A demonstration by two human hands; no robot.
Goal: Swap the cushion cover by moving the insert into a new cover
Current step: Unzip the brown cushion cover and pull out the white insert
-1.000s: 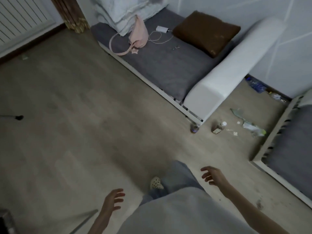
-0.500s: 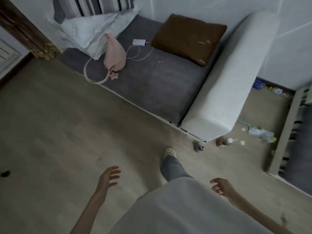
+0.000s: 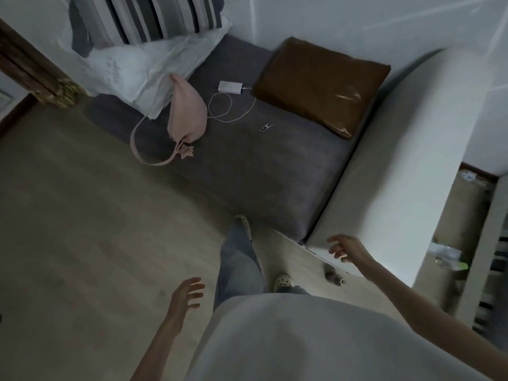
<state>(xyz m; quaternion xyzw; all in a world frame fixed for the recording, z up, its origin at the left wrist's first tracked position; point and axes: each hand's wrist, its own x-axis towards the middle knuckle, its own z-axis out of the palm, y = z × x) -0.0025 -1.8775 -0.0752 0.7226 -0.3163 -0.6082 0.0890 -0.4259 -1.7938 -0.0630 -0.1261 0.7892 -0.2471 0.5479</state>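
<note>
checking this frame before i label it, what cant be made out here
- Brown cushion, head view: any zip or opening is not visible from this side.
- Striped pillow, head view: cut off by the top edge.
- Clutter on the floor beyond the white armrest: motion-blurred, items not identifiable.
- Small metal thing on the grey seat: too small to name.
- No spare cover is in view.

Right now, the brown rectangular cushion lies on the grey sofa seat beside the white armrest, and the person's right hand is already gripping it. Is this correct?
Not quite. In the head view the brown rectangular cushion lies on the grey sofa seat beside the white armrest, but the right hand is open and holds nothing, well short of it.
</note>
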